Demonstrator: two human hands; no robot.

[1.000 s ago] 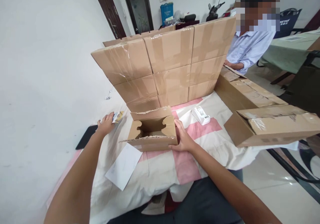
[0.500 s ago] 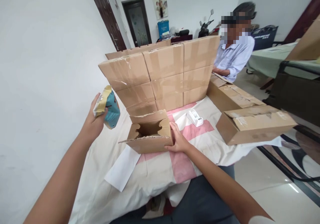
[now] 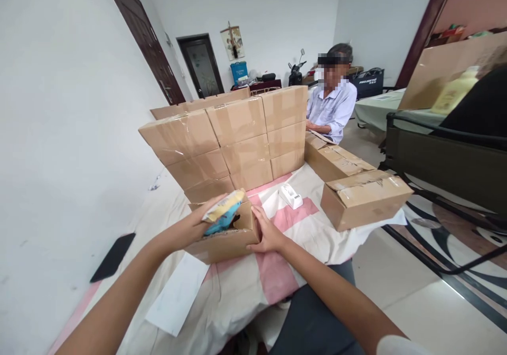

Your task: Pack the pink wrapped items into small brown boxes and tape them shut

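Note:
An open cardboard box (image 3: 225, 248) stands on the cloth-covered table in front of me, its flaps raised. My left hand (image 3: 198, 223) grips a blue and yellow packet (image 3: 225, 215) at the box's mouth. The packet's lower part is inside the box, tilted; its underside is hidden by the front flap. My right hand (image 3: 267, 231) holds the right end of the box, thumb at the front and fingers along the side wall.
Taped cardboard boxes (image 3: 241, 141) are stacked behind the open one. More boxes (image 3: 366, 196) stand at the right. A white device (image 3: 291, 195), a paper sheet (image 3: 178, 292) and a dark flat object (image 3: 113, 257) lie on the table. A person (image 3: 332, 101) is beyond the boxes.
My left hand has brought the packet from the left of the box, rightward and down into its opening. My right hand stays on the box. The view has swung right.

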